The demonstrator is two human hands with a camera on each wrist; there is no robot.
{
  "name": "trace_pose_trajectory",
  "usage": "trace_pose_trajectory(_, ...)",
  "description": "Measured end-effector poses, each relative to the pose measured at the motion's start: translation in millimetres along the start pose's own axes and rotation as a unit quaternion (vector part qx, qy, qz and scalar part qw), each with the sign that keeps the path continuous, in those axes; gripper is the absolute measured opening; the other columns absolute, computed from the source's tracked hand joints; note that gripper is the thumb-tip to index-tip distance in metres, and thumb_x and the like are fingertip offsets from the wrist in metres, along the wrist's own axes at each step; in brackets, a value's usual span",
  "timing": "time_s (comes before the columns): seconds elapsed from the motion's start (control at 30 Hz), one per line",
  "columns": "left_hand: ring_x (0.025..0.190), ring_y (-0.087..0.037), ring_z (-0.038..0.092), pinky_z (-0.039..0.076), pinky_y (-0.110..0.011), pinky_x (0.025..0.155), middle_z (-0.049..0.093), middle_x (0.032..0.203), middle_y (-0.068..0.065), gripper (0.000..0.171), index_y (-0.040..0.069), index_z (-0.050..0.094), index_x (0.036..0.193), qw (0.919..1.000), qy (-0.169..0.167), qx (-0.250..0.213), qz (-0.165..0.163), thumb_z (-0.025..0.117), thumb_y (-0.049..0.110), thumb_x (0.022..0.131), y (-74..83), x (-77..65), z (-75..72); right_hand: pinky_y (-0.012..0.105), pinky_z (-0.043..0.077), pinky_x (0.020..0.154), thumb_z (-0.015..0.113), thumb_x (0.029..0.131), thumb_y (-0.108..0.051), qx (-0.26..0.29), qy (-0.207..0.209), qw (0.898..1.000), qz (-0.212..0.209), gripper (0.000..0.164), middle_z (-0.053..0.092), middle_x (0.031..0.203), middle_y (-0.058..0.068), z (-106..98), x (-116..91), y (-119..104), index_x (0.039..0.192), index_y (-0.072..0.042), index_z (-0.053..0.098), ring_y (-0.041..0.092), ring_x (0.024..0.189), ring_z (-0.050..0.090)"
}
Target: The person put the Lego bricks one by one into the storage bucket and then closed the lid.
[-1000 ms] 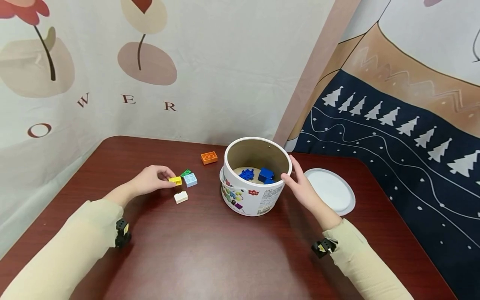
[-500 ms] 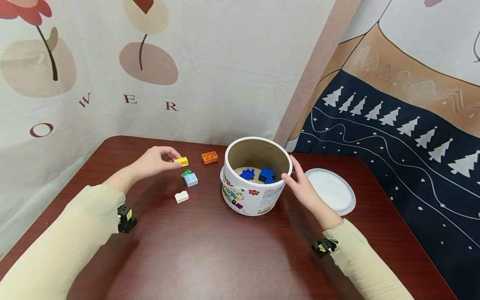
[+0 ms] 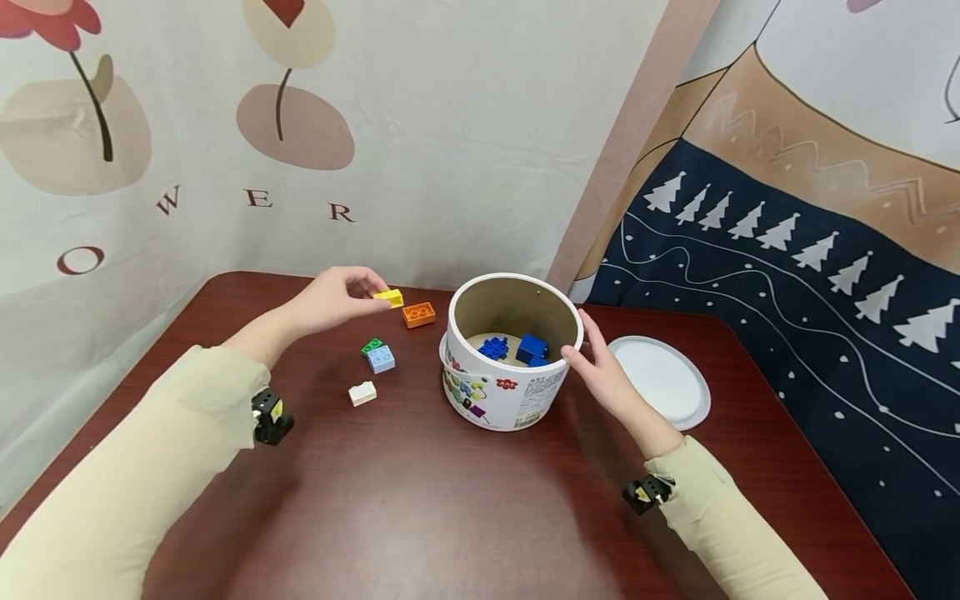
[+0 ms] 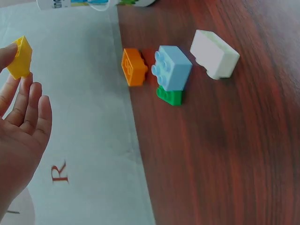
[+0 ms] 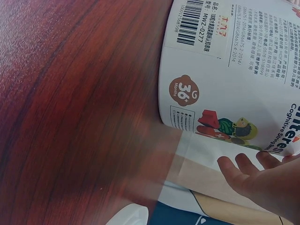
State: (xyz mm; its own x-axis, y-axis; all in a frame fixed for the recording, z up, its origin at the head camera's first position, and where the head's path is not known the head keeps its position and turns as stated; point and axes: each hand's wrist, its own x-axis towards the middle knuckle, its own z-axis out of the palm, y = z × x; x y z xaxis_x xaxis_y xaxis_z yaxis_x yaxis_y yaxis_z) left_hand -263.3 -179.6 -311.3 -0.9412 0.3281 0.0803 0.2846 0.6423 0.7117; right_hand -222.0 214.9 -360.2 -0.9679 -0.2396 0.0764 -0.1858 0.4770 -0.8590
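Note:
Between thumb and fingertips, my left hand (image 3: 336, 296) pinches a yellow toy brick (image 3: 390, 297), raised beside the orange brick (image 3: 418, 314). The left wrist view shows the yellow brick (image 4: 20, 58) held at the thumb, the other fingers extended. My right hand (image 3: 602, 371) rests against the right side of a round white tub (image 3: 491, 398), thumb at the rim and fingers along the outer wall. Inside the tub lie several blue bricks (image 3: 532, 349). On the table, a light blue brick (image 3: 381, 359) sits against a green brick (image 3: 372, 345), with a white brick (image 3: 362, 393) nearer me.
A round white lid (image 3: 663, 379) lies on the dark red-brown table (image 3: 420, 492) right of the tub, partly behind my right forearm. A printed cloth (image 3: 465, 150) hangs along the table's back edge, and a navy patterned cloth (image 3: 750, 275) hangs at the right.
My left hand has lifted the yellow brick from beside the green and light blue bricks and carried it back and right, near the orange brick. The right hand and tub stay put.

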Motion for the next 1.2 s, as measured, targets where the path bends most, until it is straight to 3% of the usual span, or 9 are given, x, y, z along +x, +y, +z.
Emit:
trace_pose_trajectory(0.3,0.088,-0.02,0.056,0.045,-0.029,0.077,0.063,0.095,-0.008,0.022,0.007,0.065,0.101,0.9996,0.023,-0.012,0.014,0.068,0.021,0.084,22.3,15.5,5.9,0.055,0.04,0.1,0.049,0.097,-0.023,0.006,0.0,1.0,0.001,0.069,0.025,0.15,0.021,0,1,-1,0.151,-0.014,0.008,0.042,0.133,0.033)
trace_pose_trajectory(0.73,0.091,-0.021,0.057,0.05,-0.032,0.083,0.063,0.097,-0.009,0.022,0.008,0.065,0.099,0.9977,-0.004,-0.033,0.059,0.07,0.023,0.083,66.6,43.2,26.6,0.055,0.04,0.1,0.049,0.096,-0.023,0.003,0.003,1.0,-0.001,0.07,0.025,0.149,0.021,-1,1,-1,0.151,-0.013,0.008,0.043,0.133,0.032)
trace_pose_trajectory(1.2,0.09,-0.02,0.056,0.051,-0.028,0.079,0.062,0.096,-0.009,0.023,0.006,0.064,0.099,0.9924,-0.045,-0.051,0.102,0.07,0.021,0.083,101.6,58.5,59.2,0.055,0.04,0.1,0.049,0.096,-0.022,0.012,-0.003,1.0,-0.001,0.069,0.024,0.15,0.021,0,0,0,0.151,-0.012,0.007,0.043,0.133,0.033)
